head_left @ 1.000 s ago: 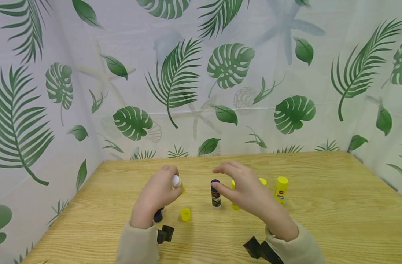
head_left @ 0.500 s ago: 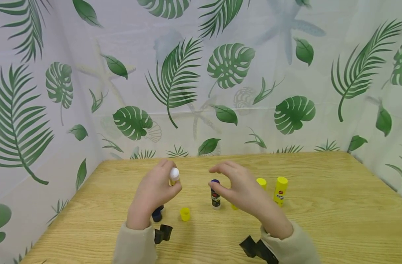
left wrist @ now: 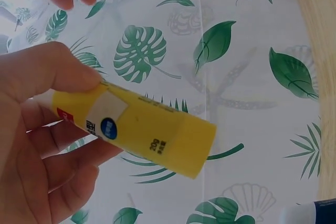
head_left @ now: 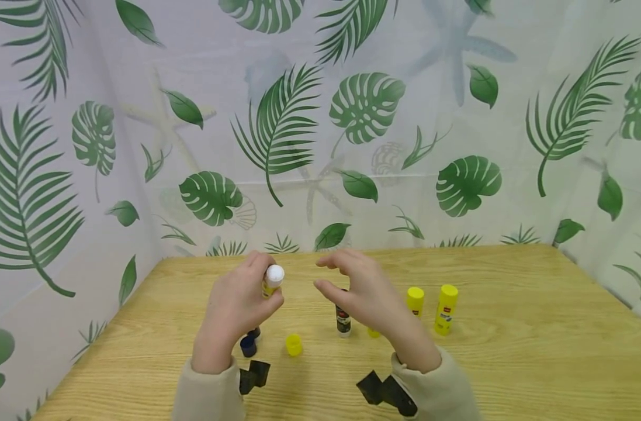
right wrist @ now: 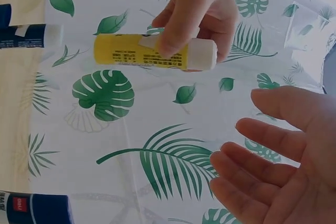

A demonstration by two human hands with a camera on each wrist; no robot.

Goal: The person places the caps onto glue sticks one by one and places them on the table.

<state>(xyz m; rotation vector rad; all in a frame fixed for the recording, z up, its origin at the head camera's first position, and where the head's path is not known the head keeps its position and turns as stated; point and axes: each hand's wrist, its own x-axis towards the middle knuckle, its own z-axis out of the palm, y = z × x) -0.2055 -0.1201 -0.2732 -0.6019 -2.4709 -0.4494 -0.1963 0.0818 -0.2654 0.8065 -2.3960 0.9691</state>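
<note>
My left hand (head_left: 235, 307) grips a yellow glue stick (left wrist: 144, 127) between thumb and fingers, its uncapped white end (right wrist: 202, 54) pointing up. Across from it, my right hand (head_left: 364, 295) hovers with fingers spread and loosely bent, holding nothing. A gap separates it from the glue stick. Partly behind the right hand, a dark blue glue stick (head_left: 343, 323) stands upright on the table. A loose yellow cap (head_left: 294, 345) lies in front of the hands, and a dark blue cap (head_left: 248, 346) is by the left wrist, with another dark piece partly hidden behind it.
Two yellow glue sticks stand to the right, one taller-looking (head_left: 446, 310) and one partly covered (head_left: 415, 300). The base of another yellow one (head_left: 373, 332) peeks out below my right hand. A leaf-patterned curtain (head_left: 309, 146) backs the wooden table (head_left: 536, 351).
Both hands have drifted left. The glue stick in my left hand has risen slightly and moved left. My right hand, still holding nothing, now covers more of the dark blue stick's top.
</note>
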